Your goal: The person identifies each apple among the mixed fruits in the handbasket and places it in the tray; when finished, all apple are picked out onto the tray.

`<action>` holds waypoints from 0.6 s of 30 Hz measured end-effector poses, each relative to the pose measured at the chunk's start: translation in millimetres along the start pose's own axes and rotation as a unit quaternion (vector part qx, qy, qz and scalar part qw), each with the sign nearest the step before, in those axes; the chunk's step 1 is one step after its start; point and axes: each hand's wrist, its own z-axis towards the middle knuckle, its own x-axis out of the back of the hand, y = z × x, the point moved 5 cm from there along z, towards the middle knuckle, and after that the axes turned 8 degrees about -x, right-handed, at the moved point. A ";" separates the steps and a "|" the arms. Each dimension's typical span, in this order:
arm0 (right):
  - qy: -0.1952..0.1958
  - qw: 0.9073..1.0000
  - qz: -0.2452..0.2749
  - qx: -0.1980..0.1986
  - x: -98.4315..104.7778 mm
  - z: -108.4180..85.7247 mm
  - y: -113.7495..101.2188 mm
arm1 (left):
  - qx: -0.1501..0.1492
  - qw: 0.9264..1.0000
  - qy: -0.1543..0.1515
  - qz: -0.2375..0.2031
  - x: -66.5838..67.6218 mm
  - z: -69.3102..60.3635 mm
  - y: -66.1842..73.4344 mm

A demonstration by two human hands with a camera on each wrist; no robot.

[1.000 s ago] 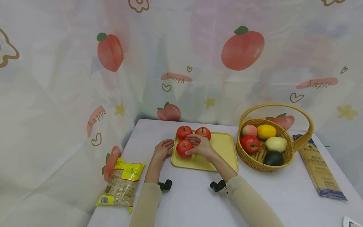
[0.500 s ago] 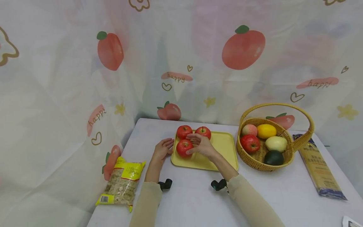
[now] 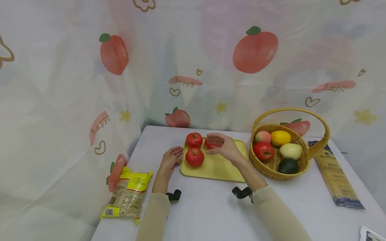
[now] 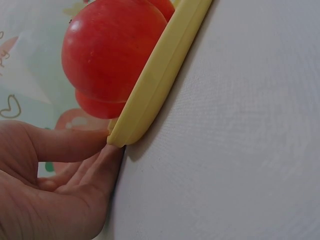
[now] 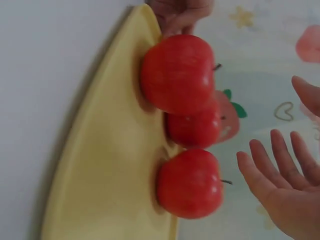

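My left hand (image 3: 169, 160) is at the left rim of a yellow tray (image 3: 223, 167). In the left wrist view its thumb lies on the tray's rim and the other fingers are below, pinching the edge. Three red apples are on the tray: a front one (image 3: 194, 157), one behind it (image 3: 194, 140), and one to the right (image 3: 208, 144), partly hidden. Above that last apple hovers my right hand (image 3: 228, 147), holding nothing. The right wrist view shows its fingers (image 5: 285, 155) spread and apart from the apples.
To the right stands a wicker basket (image 3: 253, 164) with a tall handle, holding several fruits. Beyond it lies a long tan packet (image 3: 337, 177). A yellow-and-clear bag (image 3: 128, 195) is at the left edge of the white table (image 3: 208, 214). Patterned cloth (image 3: 193, 50) hangs behind.
My right hand has let go of the front apple and moved up and to the right. The left hand stays at the tray. The head view has shifted slightly.
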 end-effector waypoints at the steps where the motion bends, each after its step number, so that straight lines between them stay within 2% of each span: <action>1: 0.004 1.000 -0.003 0.004 4.1 -3.0 -4.8 | 0.000 1.000 0.000 -0.001 -0.3 -0.4 0.5; 5: 0.011 1.000 -0.001 0.021 19.9 -11.6 -20.0 | -0.004 1.000 0.003 0.006 -0.9 -1.3 1.6; 12: 0.033 0.999 -0.016 0.011 49.3 -20.0 -37.1 | -0.002 1.000 0.007 0.008 0.2 -0.5 1.2; 18: 0.055 0.998 -0.024 0.012 83.3 -33.6 -49.1 | -0.002 1.000 0.004 0.010 -2.5 -2.0 2.1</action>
